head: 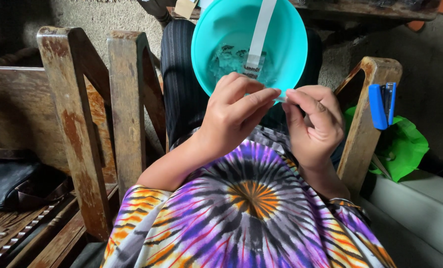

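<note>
Both hands met at the 6 o'clock rim of the teal plastic bowl (231,34) in the lap. The left hand (231,116) and right hand (313,121) each had a closed pinch grip on something small, probably a clear packet; it was mid-handling, and any further move called for steady fingertips. A white strip (259,34) lay in the bowl; a blue stapler (381,105) sat at 3 o'clock on the armrest.

**Materials and Finishes**

Turquoise bowl (281,44): smooth plastic, soft sheen. White strip (261,30) across its rim: thin, flat, matt, paper-like. Small clear packets (231,62) inside: glossy film, crinkled. Wooden chair arms (77,119): worn, rough, scuffed varnish with bare pale patches. Blue stapler (381,104) on the right arm: glossy plastic with bright metal parts. Green sheet (405,146) beneath: thin, crumpled, slightly shiny. Tie-dye shirt (246,218): soft matt cloth. Dark bag (8,181) at left: leather-like, dull.
</note>
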